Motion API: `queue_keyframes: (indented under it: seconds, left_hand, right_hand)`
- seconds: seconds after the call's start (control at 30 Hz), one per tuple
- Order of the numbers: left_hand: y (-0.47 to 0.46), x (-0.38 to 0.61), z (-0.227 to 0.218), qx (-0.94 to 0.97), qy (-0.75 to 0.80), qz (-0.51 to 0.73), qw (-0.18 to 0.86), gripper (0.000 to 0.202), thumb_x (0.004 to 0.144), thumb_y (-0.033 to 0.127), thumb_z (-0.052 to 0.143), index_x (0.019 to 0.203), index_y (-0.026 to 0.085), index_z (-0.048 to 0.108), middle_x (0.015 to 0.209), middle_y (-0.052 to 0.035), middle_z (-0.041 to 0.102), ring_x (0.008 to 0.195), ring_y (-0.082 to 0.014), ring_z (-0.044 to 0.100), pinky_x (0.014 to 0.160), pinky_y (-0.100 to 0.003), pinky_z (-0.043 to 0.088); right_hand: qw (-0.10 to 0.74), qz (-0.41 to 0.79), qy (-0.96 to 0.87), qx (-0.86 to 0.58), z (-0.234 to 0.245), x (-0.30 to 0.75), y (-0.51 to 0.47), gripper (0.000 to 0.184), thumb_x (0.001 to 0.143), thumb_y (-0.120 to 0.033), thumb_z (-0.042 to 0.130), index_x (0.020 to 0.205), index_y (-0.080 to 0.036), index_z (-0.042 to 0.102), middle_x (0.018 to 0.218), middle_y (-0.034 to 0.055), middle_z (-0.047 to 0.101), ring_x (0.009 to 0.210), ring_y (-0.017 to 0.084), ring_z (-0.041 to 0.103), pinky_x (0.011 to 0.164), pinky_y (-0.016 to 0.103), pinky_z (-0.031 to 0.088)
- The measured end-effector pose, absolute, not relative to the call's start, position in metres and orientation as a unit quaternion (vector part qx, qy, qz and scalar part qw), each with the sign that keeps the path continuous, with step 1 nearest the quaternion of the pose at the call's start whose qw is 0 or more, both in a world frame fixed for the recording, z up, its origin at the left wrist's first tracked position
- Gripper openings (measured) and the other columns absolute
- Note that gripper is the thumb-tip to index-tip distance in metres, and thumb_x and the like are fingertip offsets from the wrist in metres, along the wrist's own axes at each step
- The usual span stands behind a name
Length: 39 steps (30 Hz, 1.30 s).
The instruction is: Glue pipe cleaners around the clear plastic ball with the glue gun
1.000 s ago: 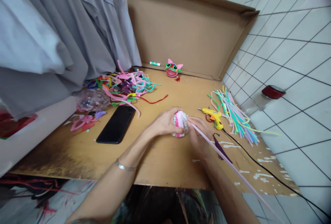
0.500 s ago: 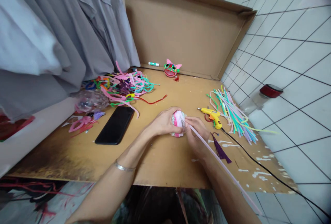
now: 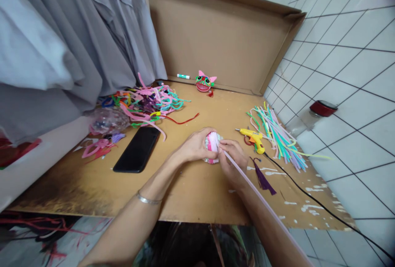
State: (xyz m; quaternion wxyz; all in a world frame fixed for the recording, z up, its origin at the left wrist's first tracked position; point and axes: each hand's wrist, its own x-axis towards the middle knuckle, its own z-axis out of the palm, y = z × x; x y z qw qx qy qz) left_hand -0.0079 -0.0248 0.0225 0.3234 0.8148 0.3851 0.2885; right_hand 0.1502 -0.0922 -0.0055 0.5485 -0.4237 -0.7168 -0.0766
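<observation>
My left hand (image 3: 199, 145) is closed around the left side of a small round piece (image 3: 213, 143) wrapped in pink, white and pale green fuzzy strands. Against its right side, my right hand (image 3: 232, 158) pinches a pale lilac pipe cleaner (image 3: 256, 184), whose long free length runs down over my right forearm. The pinched end meets the wrapped piece, but my fingertips hide the exact contact. Close by on the right lie a yellow hot glue gun (image 3: 253, 138) and a purple tassel (image 3: 263, 178).
Loose pipe cleaners (image 3: 279, 135) lie at the right by the tiled wall. A tangled colourful heap (image 3: 151, 100) and a black phone (image 3: 137, 149) are at the left. A finished-looking animal face (image 3: 203, 82) and a glue stick (image 3: 183, 76) stand near the cardboard (image 3: 222, 36). The glue gun's cable (image 3: 308, 195) crosses the right side.
My right hand has shifted slightly left and up along the wrapped piece, and the lilac pipe cleaner's free length now lies closer over my forearm. My left hand stays in place.
</observation>
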Motion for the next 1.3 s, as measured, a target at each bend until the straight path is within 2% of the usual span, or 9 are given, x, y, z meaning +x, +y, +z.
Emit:
queue_keyframes:
  seconds: [0.63, 1.3]
  left_hand:
    - [-0.0255, -0.0074, 0.0224, 0.816, 0.376, 0.292, 0.328, 0.062, 0.058, 0.028, 0.075, 0.116, 0.015, 0.059, 0.1, -0.0043, 0.066, 0.088, -0.0213, 0.063, 0.082, -0.032, 0.051]
    - [-0.0276, -0.0095, 0.0267, 0.808, 0.369, 0.28, 0.363, 0.062, 0.059, 0.025, 0.075, 0.117, 0.014, 0.057, 0.105, -0.0061, 0.066, 0.094, -0.0225, 0.063, 0.087, -0.035, 0.051]
  right_hand:
    - [0.558, -0.073, -0.707, -0.427, -0.009, 0.1493, -0.0913, 0.017, 0.082, -0.007, 0.06, 0.09, -0.02, 0.066, 0.093, 0.008, 0.068, 0.086, 0.018, 0.067, 0.077, 0.033, 0.057]
    - [0.561, -0.126, -0.715, -0.397, -0.0144, 0.149, -0.086, 0.02, 0.079, -0.008, 0.06, 0.093, -0.021, 0.063, 0.091, 0.0081, 0.068, 0.084, 0.019, 0.066, 0.075, 0.034, 0.057]
